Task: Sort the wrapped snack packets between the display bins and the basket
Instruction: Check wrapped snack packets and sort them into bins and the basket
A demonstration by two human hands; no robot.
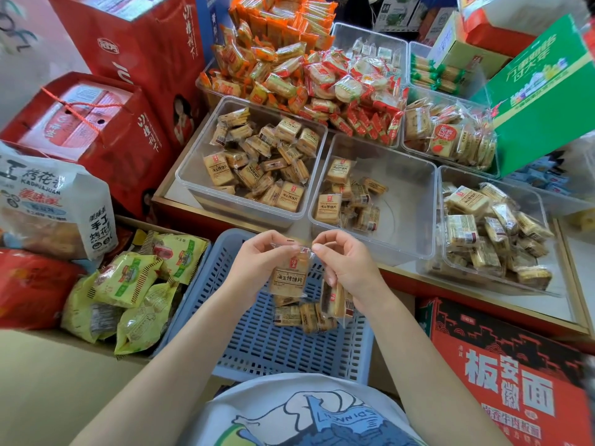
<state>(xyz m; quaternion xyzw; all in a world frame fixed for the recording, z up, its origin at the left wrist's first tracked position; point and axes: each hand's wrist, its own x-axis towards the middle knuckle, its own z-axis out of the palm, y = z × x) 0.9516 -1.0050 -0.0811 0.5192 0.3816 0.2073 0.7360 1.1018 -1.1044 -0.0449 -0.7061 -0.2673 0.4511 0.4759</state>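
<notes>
Over the blue basket (264, 346), your left hand (257, 262) and right hand (349, 268) pinch the top seam of one tan packet (288, 278), thumb and fingertips pressed on the crinkly film at either corner. Your right palm also curls round a second packet (335, 299); a few more lie in the basket below. It looks light, the wrap slippery, the toast inside likely brittle, so hold by seam or edges, not the face. The bins (405, 220) wait just beyond.
</notes>
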